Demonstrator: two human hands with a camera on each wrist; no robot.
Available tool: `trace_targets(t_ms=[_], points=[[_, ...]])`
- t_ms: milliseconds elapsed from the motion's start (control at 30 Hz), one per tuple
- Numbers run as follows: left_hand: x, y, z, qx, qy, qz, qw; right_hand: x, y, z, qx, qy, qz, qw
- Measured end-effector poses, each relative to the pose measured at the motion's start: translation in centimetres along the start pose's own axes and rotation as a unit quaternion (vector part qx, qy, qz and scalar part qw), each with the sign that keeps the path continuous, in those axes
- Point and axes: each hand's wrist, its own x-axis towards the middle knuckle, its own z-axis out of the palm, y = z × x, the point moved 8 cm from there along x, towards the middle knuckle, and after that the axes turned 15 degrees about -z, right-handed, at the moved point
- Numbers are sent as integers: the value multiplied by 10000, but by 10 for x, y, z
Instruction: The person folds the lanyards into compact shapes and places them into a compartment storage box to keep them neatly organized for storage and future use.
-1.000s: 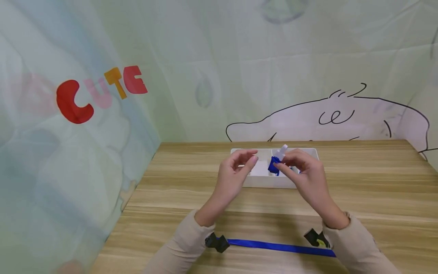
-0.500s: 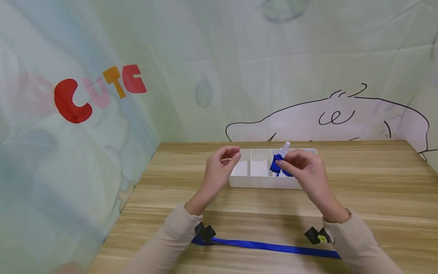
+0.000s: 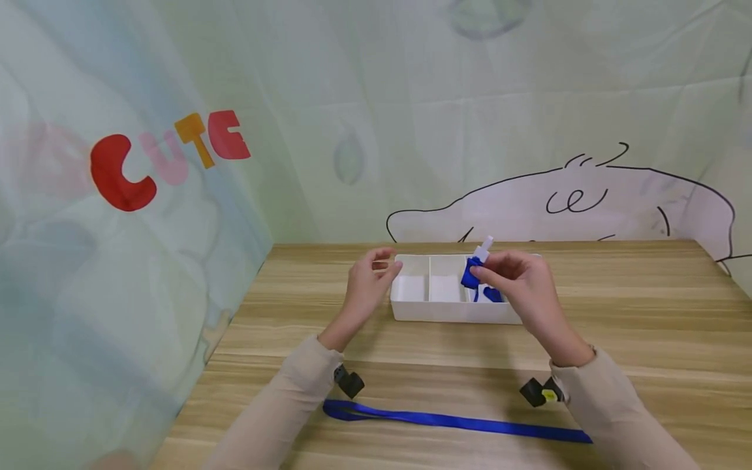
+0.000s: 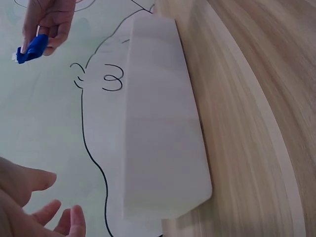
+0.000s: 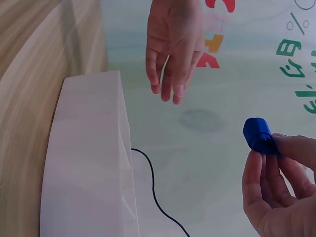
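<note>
My right hand (image 3: 519, 281) pinches a rolled-up blue lanyard (image 3: 471, 273) between thumb and fingers, over the white divided box (image 3: 452, 313). A white plastic clip (image 3: 484, 247) sticks up from the roll, and a short blue end hangs below it. In the right wrist view the roll (image 5: 256, 132) looks like a tight tube of flat band. My left hand (image 3: 369, 284), fingers loosely bent and holding nothing, is at the box's left end. In the left wrist view its fingertips (image 4: 49, 213) are apart from the thumb. Another blue piece (image 3: 492, 295) lies in the box's right compartment.
A second blue lanyard (image 3: 470, 422) lies stretched across the wooden table (image 3: 411, 359) near the front, its looped end at the left. Behind the table hangs a printed cloth backdrop (image 3: 364, 130). The box stands near the table's back edge.
My left hand has moved left, away from the roll to the box's left end. My right hand still holds the rolled lanyard, now slightly higher. The box's left compartments have come into view.
</note>
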Motion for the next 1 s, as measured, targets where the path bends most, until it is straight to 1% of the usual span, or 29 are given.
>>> trace_targets(t_ms=[167, 267, 467, 567, 700, 767, 933, 1000], points=[[8, -11, 2, 421, -45, -237, 9988, 7, 6, 3, 72, -5, 142, 9999], [12, -17, 4, 651, -102, -304, 9974, 11, 8, 4, 96, -33, 147, 9998], [18, -25, 13, 1107, -393, -462, 9920, 17, 18, 7, 167, -120, 254, 9995], [20, -29, 16, 1266, -439, -520, 9896, 21, 24, 10, 195, -207, 366, 9989], [23, -32, 17, 1294, -419, -526, 9893, 27, 33, 15, 192, -351, 544, 9977], [25, -33, 19, 1281, -459, -471, 9896, 30, 36, 18, 152, -428, 586, 9972], [27, -36, 22, 1237, -577, -352, 9900, 37, 42, 27, -173, -639, 468, 9967], [29, -36, 23, 1192, -594, -360, 9904, 39, 45, 29, -356, -700, 433, 9960]])
